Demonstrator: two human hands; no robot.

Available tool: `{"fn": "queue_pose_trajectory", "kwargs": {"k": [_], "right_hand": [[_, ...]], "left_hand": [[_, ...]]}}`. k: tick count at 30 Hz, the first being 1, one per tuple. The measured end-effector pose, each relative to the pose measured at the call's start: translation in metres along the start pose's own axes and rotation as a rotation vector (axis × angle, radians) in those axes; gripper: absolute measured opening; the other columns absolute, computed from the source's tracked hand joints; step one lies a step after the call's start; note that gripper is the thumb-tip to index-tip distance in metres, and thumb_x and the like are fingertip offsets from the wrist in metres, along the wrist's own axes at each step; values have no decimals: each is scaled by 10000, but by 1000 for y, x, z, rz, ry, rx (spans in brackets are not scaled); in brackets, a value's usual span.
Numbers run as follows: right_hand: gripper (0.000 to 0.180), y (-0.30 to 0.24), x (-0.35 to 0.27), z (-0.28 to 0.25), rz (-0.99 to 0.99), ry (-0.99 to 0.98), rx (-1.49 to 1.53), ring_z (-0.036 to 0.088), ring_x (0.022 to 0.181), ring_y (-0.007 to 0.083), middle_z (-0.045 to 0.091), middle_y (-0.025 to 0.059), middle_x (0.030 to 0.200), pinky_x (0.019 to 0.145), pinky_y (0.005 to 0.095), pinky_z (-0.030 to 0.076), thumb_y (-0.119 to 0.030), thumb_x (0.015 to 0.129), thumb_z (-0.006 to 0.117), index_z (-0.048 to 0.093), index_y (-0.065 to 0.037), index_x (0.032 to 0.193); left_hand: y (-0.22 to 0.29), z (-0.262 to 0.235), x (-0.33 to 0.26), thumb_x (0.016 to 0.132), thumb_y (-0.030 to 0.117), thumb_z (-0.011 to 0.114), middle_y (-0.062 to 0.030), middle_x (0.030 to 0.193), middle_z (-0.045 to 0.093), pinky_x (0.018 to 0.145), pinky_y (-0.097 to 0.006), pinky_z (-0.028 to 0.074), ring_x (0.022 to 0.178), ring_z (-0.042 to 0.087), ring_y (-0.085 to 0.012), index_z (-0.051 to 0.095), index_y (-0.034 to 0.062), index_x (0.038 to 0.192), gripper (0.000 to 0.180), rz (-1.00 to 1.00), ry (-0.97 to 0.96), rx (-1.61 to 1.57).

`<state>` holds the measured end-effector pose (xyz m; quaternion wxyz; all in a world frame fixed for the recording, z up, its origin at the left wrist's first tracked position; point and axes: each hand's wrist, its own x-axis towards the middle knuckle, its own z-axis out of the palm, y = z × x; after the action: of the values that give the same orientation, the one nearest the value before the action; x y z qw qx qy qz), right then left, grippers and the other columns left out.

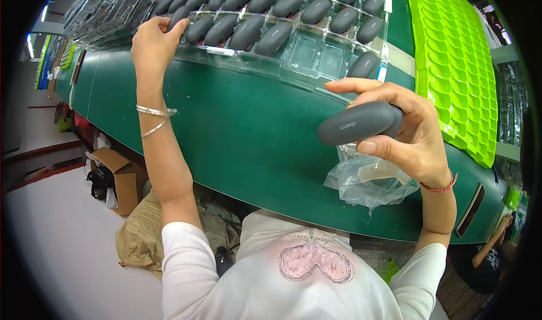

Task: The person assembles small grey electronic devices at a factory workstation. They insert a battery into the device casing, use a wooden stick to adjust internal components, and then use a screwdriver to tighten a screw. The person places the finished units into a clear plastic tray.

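Note:
My right hand [415, 131] is closed around a smooth dark grey oval case [350, 123], held above the table. Behind it, a second grey rounded piece shows partly between the fingers; whether it is a separate case I cannot tell. At the upper left, my left hand [155, 43] pinches a similar grey case [179, 17] at the near left corner of a clear plastic tray [237, 57]. Rows of the same cases fill most of the tray. Several pockets at its near right hold none, beside a single case [363, 65] in the corner.
Crumpled clear plastic bags [370, 182] lie on the green table [243, 134] below my right hand. Bright green moulded trays [457, 66] stand on the right. Stacked clear trays [107, 12] rise at the far left. An open cardboard box [121, 176] sits below the table's left edge.

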<state>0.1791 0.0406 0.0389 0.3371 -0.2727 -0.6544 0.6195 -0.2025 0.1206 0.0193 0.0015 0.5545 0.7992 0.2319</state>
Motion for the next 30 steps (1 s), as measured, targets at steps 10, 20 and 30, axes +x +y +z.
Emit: {"fn": "queue_pose_trajectory", "kwargs": {"k": [10, 20, 30], "right_hand": [[329, -5, 0, -2, 31, 1, 45, 615, 983, 139, 608, 115, 1258, 858, 295, 512, 1, 763, 752, 649, 6, 1076], [345, -8, -1, -1, 71, -2, 58, 616, 1005, 144, 606, 111, 1260, 875, 300, 513, -1, 767, 750, 643, 12, 1094], [322, -6, -1, -1, 66, 0, 55, 620, 994, 147, 607, 127, 1256, 863, 297, 512, 12, 761, 742, 646, 15, 1068]], "left_hand": [[89, -33, -77, 850, 120, 725, -106, 1021, 688, 781, -244, 526, 878, 651, -118, 618, -75, 1159, 381, 172, -626, -1205], [103, -38, -96, 865, 151, 700, -116, 1022, 683, 828, -277, 526, 894, 648, -134, 616, -82, 1146, 375, 165, -930, -1267], [99, -36, -91, 885, 200, 650, -134, 986, 675, 768, -288, 560, 857, 668, -143, 575, -100, 1159, 413, 151, -984, -1279]]}}
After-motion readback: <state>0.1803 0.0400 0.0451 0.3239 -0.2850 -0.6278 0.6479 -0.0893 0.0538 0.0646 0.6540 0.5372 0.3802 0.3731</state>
